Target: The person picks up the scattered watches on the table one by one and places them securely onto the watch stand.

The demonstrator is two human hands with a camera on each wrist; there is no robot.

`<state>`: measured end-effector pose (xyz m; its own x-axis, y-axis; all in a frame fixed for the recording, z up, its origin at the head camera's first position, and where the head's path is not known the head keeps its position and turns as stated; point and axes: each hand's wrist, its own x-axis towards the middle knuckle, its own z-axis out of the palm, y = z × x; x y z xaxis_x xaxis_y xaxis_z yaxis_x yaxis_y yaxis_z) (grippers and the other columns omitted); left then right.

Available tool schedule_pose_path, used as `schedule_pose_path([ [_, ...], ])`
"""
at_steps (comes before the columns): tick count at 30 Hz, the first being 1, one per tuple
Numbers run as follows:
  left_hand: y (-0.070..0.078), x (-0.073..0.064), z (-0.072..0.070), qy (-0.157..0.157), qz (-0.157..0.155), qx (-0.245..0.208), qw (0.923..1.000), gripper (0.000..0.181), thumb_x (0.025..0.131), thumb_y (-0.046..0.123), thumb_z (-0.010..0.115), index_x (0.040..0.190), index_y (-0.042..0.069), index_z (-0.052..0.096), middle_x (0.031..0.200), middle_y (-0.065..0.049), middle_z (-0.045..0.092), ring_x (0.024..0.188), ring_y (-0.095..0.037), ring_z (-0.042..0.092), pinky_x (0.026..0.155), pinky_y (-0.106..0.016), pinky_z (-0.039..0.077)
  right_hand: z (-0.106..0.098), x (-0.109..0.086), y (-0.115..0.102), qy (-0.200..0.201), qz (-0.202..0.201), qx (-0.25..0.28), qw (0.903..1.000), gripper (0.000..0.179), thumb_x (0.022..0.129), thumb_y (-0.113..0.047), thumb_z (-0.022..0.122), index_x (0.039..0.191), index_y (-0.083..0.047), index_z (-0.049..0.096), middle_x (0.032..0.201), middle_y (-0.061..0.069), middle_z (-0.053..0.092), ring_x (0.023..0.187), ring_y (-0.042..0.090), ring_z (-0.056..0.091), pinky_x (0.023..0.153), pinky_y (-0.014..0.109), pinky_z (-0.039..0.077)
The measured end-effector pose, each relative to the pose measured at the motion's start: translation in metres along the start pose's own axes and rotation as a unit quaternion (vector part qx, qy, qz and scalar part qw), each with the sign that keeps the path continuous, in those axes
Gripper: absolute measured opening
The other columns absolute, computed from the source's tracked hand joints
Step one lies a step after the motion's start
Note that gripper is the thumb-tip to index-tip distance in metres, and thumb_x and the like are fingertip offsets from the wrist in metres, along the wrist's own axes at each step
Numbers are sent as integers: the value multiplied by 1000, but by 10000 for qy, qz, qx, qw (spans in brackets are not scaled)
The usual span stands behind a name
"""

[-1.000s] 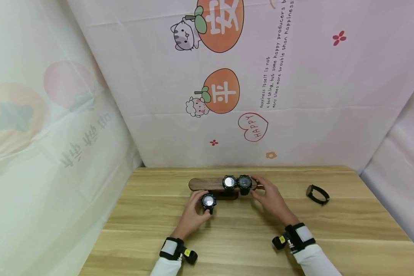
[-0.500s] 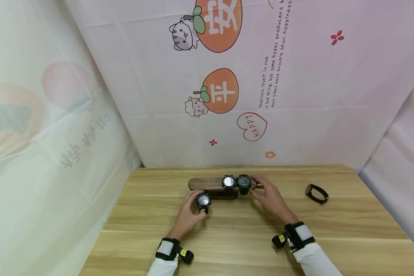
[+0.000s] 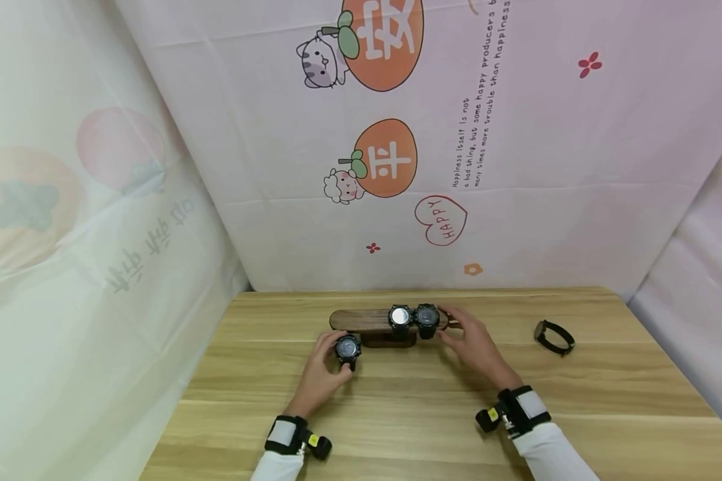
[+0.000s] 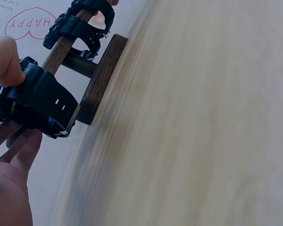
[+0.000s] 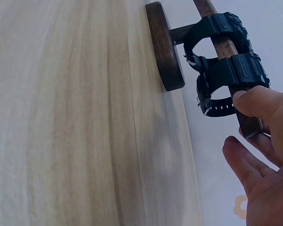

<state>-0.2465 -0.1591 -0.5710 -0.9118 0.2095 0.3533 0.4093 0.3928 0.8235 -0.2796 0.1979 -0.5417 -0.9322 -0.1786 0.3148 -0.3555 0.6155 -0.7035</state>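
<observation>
My left hand (image 3: 319, 379) grips a black chunky sports watch (image 3: 347, 347) between thumb and fingers, its dial facing up and its strap buckled into a loop. It sits just in front of the left end of a dark wooden T-shaped watch stand (image 3: 361, 321). In the left wrist view the watch overlaps the stand's bar (image 4: 60, 52), whose tip shows below it. Two similar black watches (image 3: 400, 316) hang side by side round the right half of the bar. My right hand (image 3: 470, 346) pinches the bar's right end, thumb on one side and fingers on the other (image 5: 254, 117).
A slim black-strapped watch (image 3: 539, 331) lies on its side at the right of the wooden table (image 3: 433, 427). A printed white cloth (image 3: 553, 220) hangs right behind the table's back edge, with more cloth (image 3: 174, 321) along the left side.
My left hand has moved left with the held watch, from in front of the stand's middle-left to its left end. The right hand and the stand have stayed put.
</observation>
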Motion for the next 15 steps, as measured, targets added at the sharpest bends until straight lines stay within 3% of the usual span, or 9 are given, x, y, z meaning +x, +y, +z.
schedule_pose_path([
  [7, -1, -1, -5, 83, -32, 60, 9999, 70, 87, -6, 72, 151, 18, 57, 152, -5, 53, 136, -23, 58, 119, -42, 50, 0, 1, 2, -6, 5, -29, 10000, 61, 97, -5, 76, 154, -3, 53, 150, 24, 59, 127, 43, 65, 106, 60, 57],
  [15, 0, -2, -10, 239, 25, 141, 9996, 71, 85, -7, 73, 151, 17, 58, 149, -7, 55, 136, -24, 58, 119, -45, 50, 1, 1, 3, 32, 13, -88, 10000, 61, 97, -6, 77, 154, -6, 54, 150, 23, 59, 127, 43, 65, 107, 61, 56],
])
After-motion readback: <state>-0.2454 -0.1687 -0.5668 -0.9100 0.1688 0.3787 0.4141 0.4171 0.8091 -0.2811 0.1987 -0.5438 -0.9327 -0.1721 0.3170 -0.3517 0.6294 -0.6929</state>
